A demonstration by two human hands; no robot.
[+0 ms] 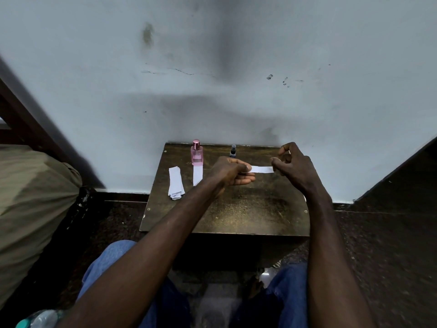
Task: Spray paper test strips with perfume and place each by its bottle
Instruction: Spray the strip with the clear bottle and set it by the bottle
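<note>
One white paper strip [261, 169] lies crosswise, ends pinched by my left hand [230, 172] and right hand [292, 162]. Dark spray bottle [233, 151] stands just behind the left.

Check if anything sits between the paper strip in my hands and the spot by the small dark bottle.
No object shows there. The strip hovers just right of the dark bottle, over bare table; only your left hand hides the spot in front.

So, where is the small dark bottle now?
In the head view the small dark bottle stands at the back of the table, right of the pink bottle, just behind the left hand.
</note>
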